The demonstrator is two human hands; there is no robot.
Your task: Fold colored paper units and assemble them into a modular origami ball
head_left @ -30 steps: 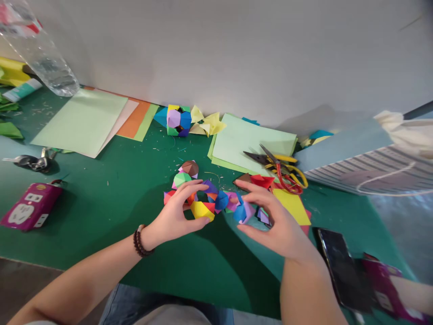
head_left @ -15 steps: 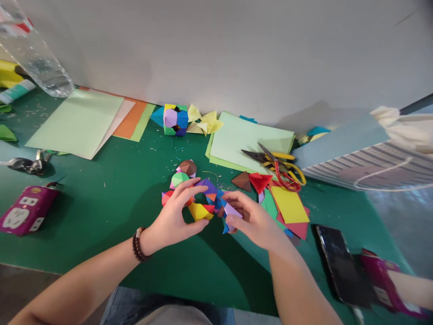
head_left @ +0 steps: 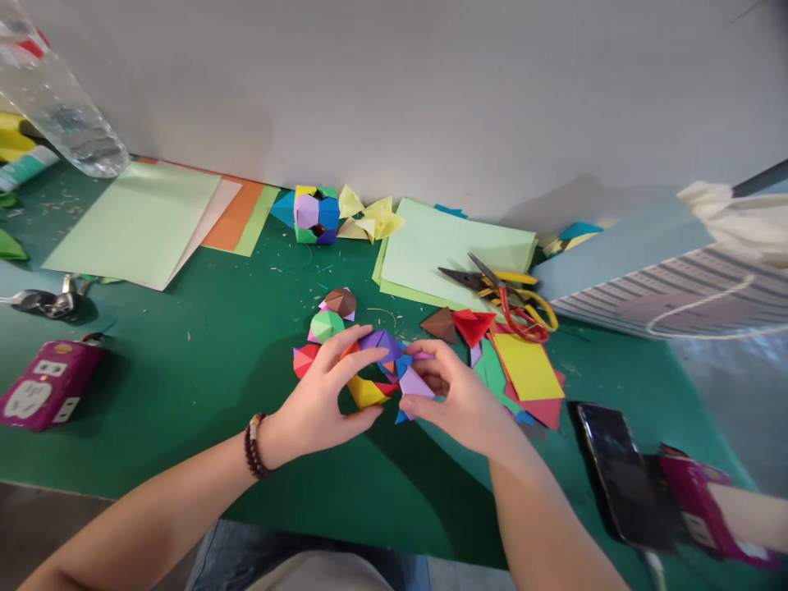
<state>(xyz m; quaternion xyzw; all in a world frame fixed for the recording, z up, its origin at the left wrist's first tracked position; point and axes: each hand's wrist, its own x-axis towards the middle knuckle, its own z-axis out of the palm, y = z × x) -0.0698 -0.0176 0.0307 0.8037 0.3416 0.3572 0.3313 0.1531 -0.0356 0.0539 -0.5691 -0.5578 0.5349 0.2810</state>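
Note:
My hands hold a chain of modular origami units [head_left: 368, 392] in bright paper over the green cutting mat [head_left: 203, 410]. My left hand [head_left: 326, 386] curves around its yellow and purple units. My right hand [head_left: 452, 394] pinches a lilac unit [head_left: 414, 382] between thumb and fingers, with blue points showing beside it. Green and brown domed units [head_left: 327, 326] of the same chain lie beyond my left fingers. Part of the chain is hidden behind my fingers, so I cannot tell whether its ends are joined.
A finished origami ball [head_left: 315, 214] stands by the wall among yellow folded pieces. Scissors [head_left: 500, 291] lie on green paper [head_left: 455, 250]. Loose triangles [head_left: 473, 326] and a yellow sheet [head_left: 526, 367] lie right of my hands. A phone [head_left: 621, 476] and paper bag [head_left: 640, 271] stand further right.
My right hand has moved left and closer to my left hand, bringing the lilac and blue units with it. The blue dome between my hands is now hidden. The view has drifted slightly.

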